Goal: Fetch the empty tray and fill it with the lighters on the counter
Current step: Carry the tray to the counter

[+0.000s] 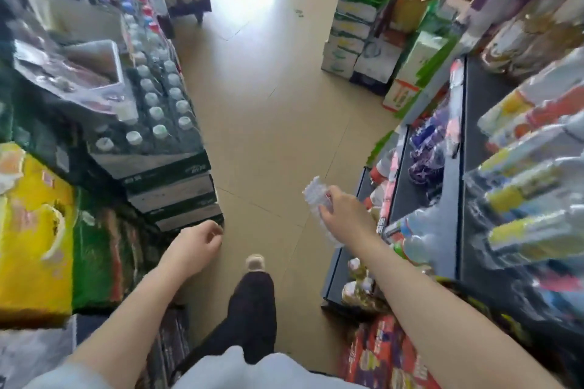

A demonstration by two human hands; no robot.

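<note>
Head view, shop aisle seen from above. I see the right hand (343,210) stretched forward over the tan floor (268,123), its fingers curled round a clear plastic tray (317,199); the tray is held in the air beside the lower shelf (458,199) on the right, tilted, and blur keeps me from telling whether anything lies in it. The left hand (197,245) hangs lower and nearer the body, fingers loosely curled and holding nothing, just beside the corner of the stacked green cartons (177,189). On top of those cartons stand rows of bottles (161,104) with pale caps. A yellow pack (34,230) sits at the far left. One leg in dark trousers (252,313) steps forward between the two arms, the shoe (255,262) on the floor. More boxes (347,41) are piled far up the aisle on the right. I see no counter or lighters in this view.
</note>
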